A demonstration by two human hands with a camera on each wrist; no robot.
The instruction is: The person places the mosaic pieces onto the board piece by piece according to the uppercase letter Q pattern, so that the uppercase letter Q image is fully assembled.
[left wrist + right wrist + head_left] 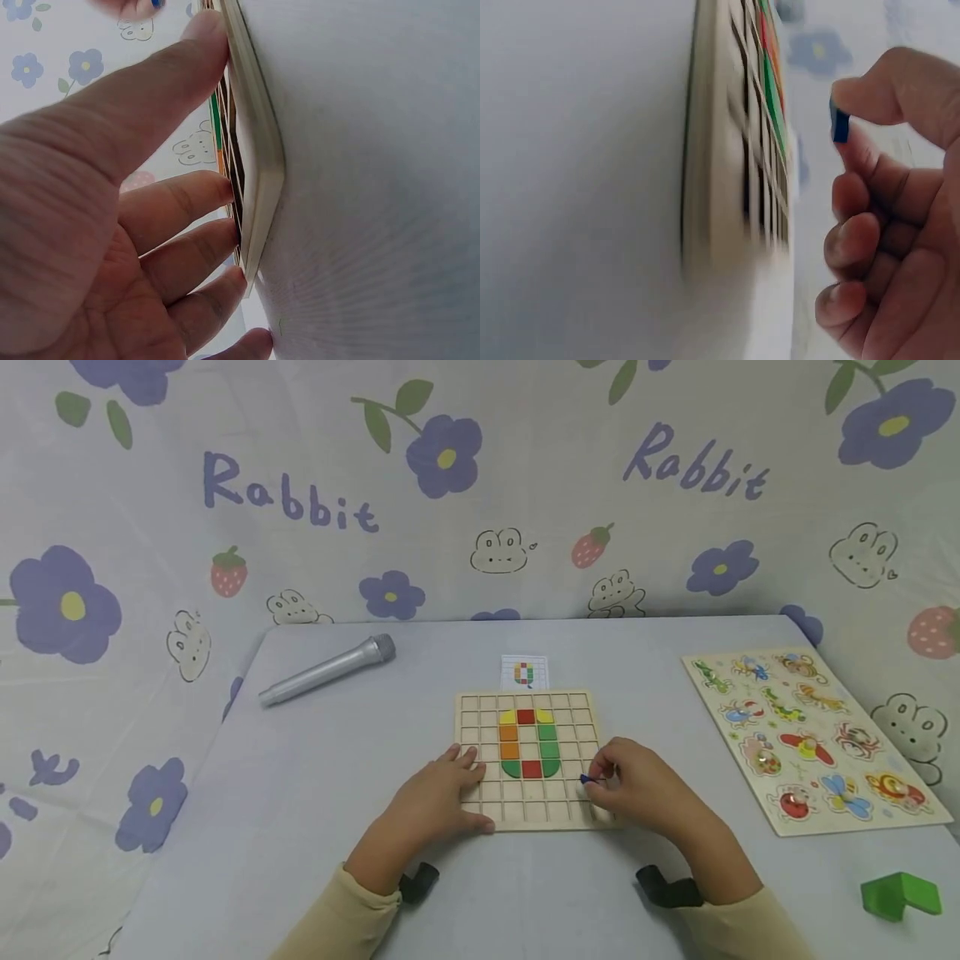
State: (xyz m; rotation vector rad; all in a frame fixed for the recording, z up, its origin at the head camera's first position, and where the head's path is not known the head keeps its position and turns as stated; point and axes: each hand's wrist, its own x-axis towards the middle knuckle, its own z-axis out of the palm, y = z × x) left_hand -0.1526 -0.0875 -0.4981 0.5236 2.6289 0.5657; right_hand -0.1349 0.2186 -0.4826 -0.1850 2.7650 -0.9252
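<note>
A wooden grid board [480, 817] lies mid-table, with yellow, red, orange and green tiles [532, 769] set in a ring on it. My left hand [438, 797] rests on the board's lower left, fingertips and thumb on its edge. Between thumb and index finger, my right hand [637, 785] pinches a small dark blue tile [840, 122] over the board's right side. The other fingers of that hand are curled in the right wrist view. Behind the board lies a pattern card [524, 672] showing a similar ring with a small blue mark at its lower right.
A silver toy microphone [326, 672] lies at the back left. On the right is a wooden insect puzzle board [813, 739], with a green block [900, 895] nearer the front. A printed cloth [450, 527] hangs behind the table.
</note>
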